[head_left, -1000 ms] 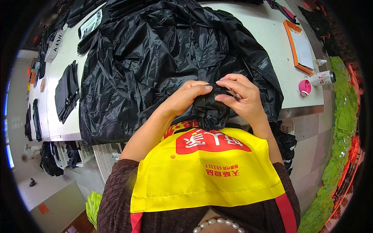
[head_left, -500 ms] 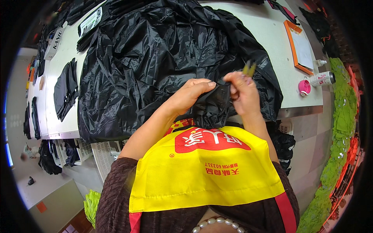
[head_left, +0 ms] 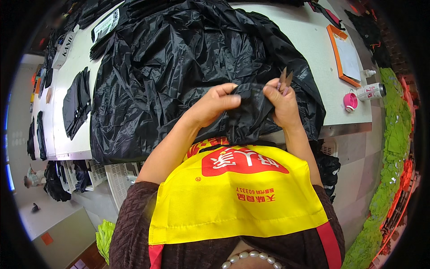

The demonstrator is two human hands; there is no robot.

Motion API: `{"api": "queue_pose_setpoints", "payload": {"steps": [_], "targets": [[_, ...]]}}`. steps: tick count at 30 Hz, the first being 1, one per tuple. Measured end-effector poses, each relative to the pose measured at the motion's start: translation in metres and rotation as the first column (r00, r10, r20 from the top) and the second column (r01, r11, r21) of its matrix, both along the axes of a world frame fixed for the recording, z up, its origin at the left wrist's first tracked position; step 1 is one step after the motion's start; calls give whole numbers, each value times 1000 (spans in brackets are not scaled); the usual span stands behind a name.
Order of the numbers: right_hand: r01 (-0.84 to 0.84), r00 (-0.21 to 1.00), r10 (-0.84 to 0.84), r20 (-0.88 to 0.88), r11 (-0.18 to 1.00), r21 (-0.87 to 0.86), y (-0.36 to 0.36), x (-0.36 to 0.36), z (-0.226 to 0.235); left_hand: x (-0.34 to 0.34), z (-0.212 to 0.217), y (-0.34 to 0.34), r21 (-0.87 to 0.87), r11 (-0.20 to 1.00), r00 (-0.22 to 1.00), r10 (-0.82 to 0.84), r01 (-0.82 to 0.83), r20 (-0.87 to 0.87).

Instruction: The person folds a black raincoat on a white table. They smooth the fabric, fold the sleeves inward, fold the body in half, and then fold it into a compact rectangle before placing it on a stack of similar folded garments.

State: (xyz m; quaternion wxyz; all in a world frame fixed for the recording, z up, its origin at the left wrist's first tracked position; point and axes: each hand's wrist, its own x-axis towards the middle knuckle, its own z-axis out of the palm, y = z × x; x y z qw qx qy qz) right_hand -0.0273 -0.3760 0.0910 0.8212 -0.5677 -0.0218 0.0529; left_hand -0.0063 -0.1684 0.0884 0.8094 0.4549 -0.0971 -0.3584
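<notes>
Black garment fold [head_left: 251,112] pinched by left fingers [head_left: 226,96] | right fingers [head_left: 273,95] grasp fold and snips [head_left: 284,78]

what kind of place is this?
Probably a garment workshop: a long worktable piled with black shiny fabric, cut dark pieces stacked along it, and thread snips in the right hand.

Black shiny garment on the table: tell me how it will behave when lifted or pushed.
The black garment probably hangs floppy: it lies in crumpled folds and droops over the table edge. Its glossy sheen suggests it may slide easily. It looks light for its bulk, since the left hand and right hand bunch a part with the fingers alone.
</notes>
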Motion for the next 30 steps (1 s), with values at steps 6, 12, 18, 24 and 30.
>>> {"api": "queue_pose_setpoints", "payload": {"steps": [6, 12, 18, 24, 30], "targets": [[289, 957, -286, -53, 956, 46, 13, 11, -4, -9, -4, 0, 433, 893, 911, -72, -123, 406], [-9, 992, 35, 125, 978, -207, 62, -27, 16, 18, -16, -13, 160, 636, 578, 531, -755, 619], [585, 810, -441, 386, 657, -476, 8, 66, -34, -25, -9, -63, 260, 919, 955, 276, -296, 113], [233, 954, -105, 282, 852, -470, 43, -14, -23, 31, -18, 16, 280, 487, 552, 617, -828, 560], [590, 805, -210, 555, 383, -711, -6, 28, -32, -2, -37, 1, 357, 443, 411, 30, -823, 911]]}}
